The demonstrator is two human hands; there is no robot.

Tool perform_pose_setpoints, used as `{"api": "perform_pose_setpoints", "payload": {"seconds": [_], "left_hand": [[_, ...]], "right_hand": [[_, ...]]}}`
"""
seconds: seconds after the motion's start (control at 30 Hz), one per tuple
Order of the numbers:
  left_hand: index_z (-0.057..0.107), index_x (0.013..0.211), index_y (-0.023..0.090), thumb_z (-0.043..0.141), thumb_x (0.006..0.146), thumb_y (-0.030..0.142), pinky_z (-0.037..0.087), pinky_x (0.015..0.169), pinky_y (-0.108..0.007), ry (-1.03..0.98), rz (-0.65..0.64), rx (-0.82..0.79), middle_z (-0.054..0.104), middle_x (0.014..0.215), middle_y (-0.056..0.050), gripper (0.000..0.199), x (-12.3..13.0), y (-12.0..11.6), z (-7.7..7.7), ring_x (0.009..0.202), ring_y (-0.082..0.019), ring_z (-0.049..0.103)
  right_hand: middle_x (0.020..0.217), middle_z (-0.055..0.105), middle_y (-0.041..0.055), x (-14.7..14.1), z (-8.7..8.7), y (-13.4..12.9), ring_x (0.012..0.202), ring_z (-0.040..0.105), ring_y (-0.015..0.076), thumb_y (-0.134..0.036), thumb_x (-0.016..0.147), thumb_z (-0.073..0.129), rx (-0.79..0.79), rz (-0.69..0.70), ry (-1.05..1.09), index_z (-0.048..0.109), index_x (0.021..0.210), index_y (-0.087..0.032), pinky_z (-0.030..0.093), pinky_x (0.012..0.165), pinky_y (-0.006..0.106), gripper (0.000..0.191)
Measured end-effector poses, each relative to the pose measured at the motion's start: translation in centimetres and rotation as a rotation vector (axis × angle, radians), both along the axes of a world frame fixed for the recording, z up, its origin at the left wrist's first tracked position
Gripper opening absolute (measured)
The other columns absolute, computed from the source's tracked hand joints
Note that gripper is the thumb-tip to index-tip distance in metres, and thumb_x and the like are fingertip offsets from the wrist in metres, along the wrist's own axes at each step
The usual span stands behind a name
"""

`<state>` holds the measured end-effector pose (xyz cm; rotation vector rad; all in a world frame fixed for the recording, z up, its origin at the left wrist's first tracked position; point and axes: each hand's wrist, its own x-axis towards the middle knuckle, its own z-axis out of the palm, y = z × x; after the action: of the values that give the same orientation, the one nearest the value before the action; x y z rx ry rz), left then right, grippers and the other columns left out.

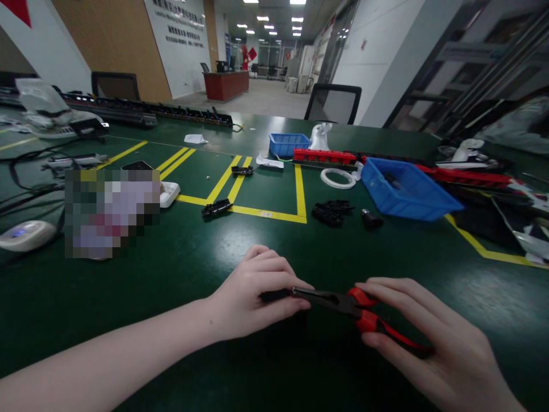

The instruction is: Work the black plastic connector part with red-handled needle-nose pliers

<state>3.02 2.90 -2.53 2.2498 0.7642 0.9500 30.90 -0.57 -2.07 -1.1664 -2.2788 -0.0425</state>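
A: What stands around you? Ahead of your hands lie a cluster of black plastic parts (332,212) and, just to its right, a short black cylindrical piece (371,219).

B: Behind that piece sits an open blue plastic tray (422,197), the bulkiest thing ahead of your right hand (437,343). A flat white ring (338,178) lies beside its left side. To your far left, mind the rounded white device (28,236) and the black cables (17,163).

A: And your grip?

B: Your left hand (261,289) pinches a small dark piece (274,295) between thumb and fingers, which hide most of it. Your right hand curls around the red-handled, dark metal needle-nose pliers (352,306). Their nose reaches your left fingertips; whether it bites the piece, you cannot tell from here.

A: Edges and room?

B: You have smooth dark green tabletop (171,292) between your left forearm and the yellow tape lines (266,214), and more beyond your right knuckles. The table's far edge runs well ahead, in front of a black mesh-backed chair (334,104).
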Motion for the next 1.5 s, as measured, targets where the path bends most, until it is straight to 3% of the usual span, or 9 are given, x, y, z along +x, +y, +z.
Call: {"api": "perform_pose_setpoints", "payload": {"seconds": [0.13, 0.37, 0.63, 0.87, 1.2, 1.3, 1.43, 1.5], "left_hand": [[0.070, 0.097, 0.020, 0.054, 0.100, 0.030, 0.038, 0.084, -0.033, -0.037, 0.010, 0.009, 0.069, 0.086, 0.000, 0.019, 0.1, 0.1, -0.2, 0.081, -0.014, 0.061], [0.062, 0.094, 0.019, 0.040, 0.104, 0.025, 0.036, 0.089, -0.033, 0.149, -0.006, 0.115, 0.065, 0.097, -0.003, 0.024, -0.1, 0.3, -0.2, 0.091, -0.016, 0.058], [0.063, 0.093, 0.019, 0.044, 0.102, 0.027, 0.033, 0.090, -0.034, 0.204, -0.013, 0.154, 0.065, 0.097, -0.003, 0.022, -0.2, 0.2, -0.4, 0.091, -0.016, 0.057], [0.064, 0.089, 0.019, 0.045, 0.102, 0.029, 0.035, 0.089, -0.034, 0.218, -0.018, 0.155, 0.066, 0.096, -0.003, 0.025, -0.2, 0.3, -0.3, 0.090, -0.015, 0.057], [0.064, 0.090, 0.019, 0.048, 0.101, 0.026, 0.035, 0.089, -0.033, 0.161, -0.042, 0.146, 0.065, 0.096, -0.002, 0.021, -0.2, 0.3, -0.3, 0.091, -0.015, 0.058], [0.064, 0.100, 0.020, 0.058, 0.096, 0.034, 0.036, 0.091, -0.034, 0.200, -0.068, 0.111, 0.064, 0.104, -0.002, 0.016, -0.5, 0.6, 0.0, 0.097, -0.017, 0.058], [0.049, 0.134, 0.021, 0.078, 0.079, 0.047, 0.039, 0.098, -0.039, 0.335, -0.067, 0.036, 0.056, 0.131, -0.007, 0.067, -0.8, 1.2, 0.1, 0.116, -0.025, 0.052], [0.046, 0.137, 0.022, 0.078, 0.078, 0.047, 0.040, 0.099, -0.041, 0.398, -0.071, 0.014, 0.053, 0.134, -0.009, 0.072, -0.9, 1.4, -0.1, 0.118, -0.027, 0.051]], "right_hand": [[0.109, 0.067, 0.0090, 0.1, 0.1, 0.0, 0.090, 0.068, 0.0248, -0.043, 0.094, 0.054, 0.012, -0.004, 0.002, 0.060, 0.124, -0.027, 0.057, 0.074, 0.038, 0.035], [0.108, 0.069, 0.0089, 0.6, 0.1, 0.1, 0.089, 0.069, 0.0259, -0.039, 0.090, 0.058, -0.014, 0.029, 0.002, 0.060, 0.123, -0.028, 0.058, 0.072, 0.037, 0.035], [0.106, 0.068, 0.0087, -0.2, 0.0, -0.3, 0.089, 0.068, 0.0242, -0.051, 0.090, 0.058, -0.018, -0.009, -0.003, 0.060, 0.119, -0.025, 0.057, 0.074, 0.037, 0.038], [0.103, 0.068, 0.0083, 0.3, 0.1, -0.1, 0.087, 0.069, 0.0238, -0.043, 0.089, 0.061, -0.001, 0.044, -0.049, 0.058, 0.121, -0.025, 0.057, 0.071, 0.035, 0.037], [0.104, 0.067, 0.0087, -0.1, -0.1, -0.5, 0.089, 0.068, 0.0229, -0.047, 0.093, 0.055, -0.020, 0.022, 0.003, 0.058, 0.121, -0.025, 0.056, 0.074, 0.035, 0.035], [0.104, 0.067, 0.0080, 0.3, -0.1, -0.3, 0.087, 0.069, 0.0224, -0.046, 0.093, 0.057, -0.037, 0.031, -0.007, 0.057, 0.121, -0.025, 0.057, 0.072, 0.033, 0.035], [0.102, 0.069, 0.0071, 0.7, -0.1, 0.0, 0.084, 0.069, 0.0217, -0.044, 0.091, 0.060, -0.052, 0.060, -0.024, 0.058, 0.119, -0.025, 0.058, 0.068, 0.031, 0.034], [0.101, 0.070, 0.0069, 0.7, -0.1, 0.1, 0.083, 0.070, 0.0220, -0.043, 0.090, 0.060, -0.062, 0.061, -0.020, 0.058, 0.118, -0.025, 0.058, 0.068, 0.031, 0.033]]}}
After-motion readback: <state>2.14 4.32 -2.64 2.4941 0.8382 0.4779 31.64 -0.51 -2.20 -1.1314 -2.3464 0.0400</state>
